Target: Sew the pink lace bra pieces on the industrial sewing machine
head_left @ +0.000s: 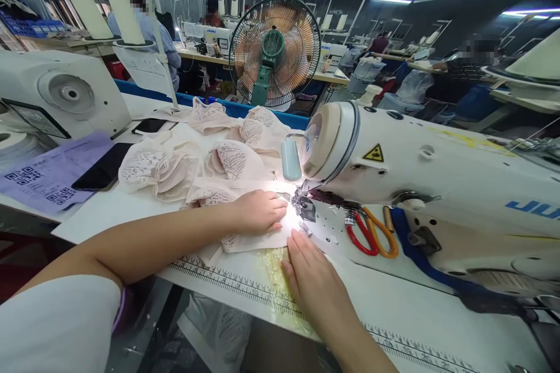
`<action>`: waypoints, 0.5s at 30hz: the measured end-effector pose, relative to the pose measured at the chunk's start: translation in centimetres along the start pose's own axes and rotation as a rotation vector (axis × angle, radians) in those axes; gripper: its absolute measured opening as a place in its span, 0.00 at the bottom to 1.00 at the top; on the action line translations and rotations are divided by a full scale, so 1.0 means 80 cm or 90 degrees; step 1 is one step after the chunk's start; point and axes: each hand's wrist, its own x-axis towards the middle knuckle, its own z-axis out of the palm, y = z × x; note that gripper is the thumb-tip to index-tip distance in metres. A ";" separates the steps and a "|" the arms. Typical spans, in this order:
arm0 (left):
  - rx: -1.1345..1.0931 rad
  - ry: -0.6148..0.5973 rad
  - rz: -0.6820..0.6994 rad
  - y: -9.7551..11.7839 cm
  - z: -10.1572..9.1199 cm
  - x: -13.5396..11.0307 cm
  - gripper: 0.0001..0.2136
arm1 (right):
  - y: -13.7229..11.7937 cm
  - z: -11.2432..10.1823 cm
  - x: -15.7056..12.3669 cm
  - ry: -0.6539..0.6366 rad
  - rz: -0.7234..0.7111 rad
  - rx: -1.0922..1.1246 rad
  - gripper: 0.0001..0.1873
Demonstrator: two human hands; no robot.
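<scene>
Left grip (259,213) is lying flat with fingers extended, pressing the pale garment (256,241) beside the presser foot (303,206) of the sewing machine (441,169); the right grip (312,277) is resting loosely spread, fingertips touching the garment's near edge. More lace garments (238,160) are lying beyond on the surface (394,297), and scissors (371,234) are resting beneath the machine's arm.

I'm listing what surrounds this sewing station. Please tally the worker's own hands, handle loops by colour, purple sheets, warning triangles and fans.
Left hand and right hand: 2
Red handle loop: 1
Orange handle loop: 1
Purple sheet: 1
Yellow warning triangle: 1
Fan: 1
Total: 7
</scene>
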 end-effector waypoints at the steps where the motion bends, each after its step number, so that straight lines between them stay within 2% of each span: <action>1: -0.003 -0.017 -0.001 -0.001 -0.001 0.001 0.15 | 0.000 0.001 0.001 -0.001 -0.001 -0.001 0.24; 5: -0.019 -0.044 0.002 -0.004 -0.005 0.007 0.15 | 0.001 0.001 0.004 -0.026 0.016 -0.001 0.24; 15: -0.020 -0.033 0.019 -0.008 -0.006 0.011 0.14 | 0.002 0.001 0.003 -0.048 0.032 0.002 0.23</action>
